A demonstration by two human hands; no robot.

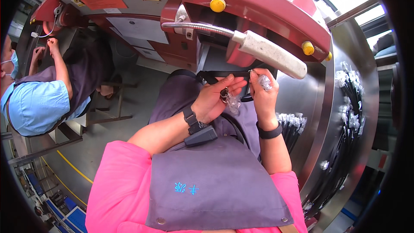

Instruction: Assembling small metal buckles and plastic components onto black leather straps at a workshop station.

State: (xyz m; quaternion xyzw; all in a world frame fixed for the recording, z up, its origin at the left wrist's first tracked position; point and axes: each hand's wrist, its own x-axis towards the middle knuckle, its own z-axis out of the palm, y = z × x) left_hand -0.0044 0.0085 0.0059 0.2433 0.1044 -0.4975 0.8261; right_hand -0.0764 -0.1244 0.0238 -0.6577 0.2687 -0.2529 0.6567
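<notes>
In front of my apron, a thin black strap [233, 73] runs between my two hands below the machine head. My left hand [211, 99] is turned palm up, its thumb and fingers closed on the strap. A small metal buckle [224, 94] partly wrapped in clear plastic [234, 104] hangs at its fingers. Thumb and forefinger of my right hand [264, 97] pinch the strap's other part. Another crumple of clear plastic [265, 83] shows beside those fingers. The strap's lower loops are partly hidden behind my hands.
A red machine [258, 4] with yellow knobs [217, 4] stands ahead; its pale lamp [271, 54] hangs close above my right hand. Bundles of black straps [351, 103] with plastic-wrapped ends lie on the metal bench [317, 146] at right. Another person [43, 86] sits at left.
</notes>
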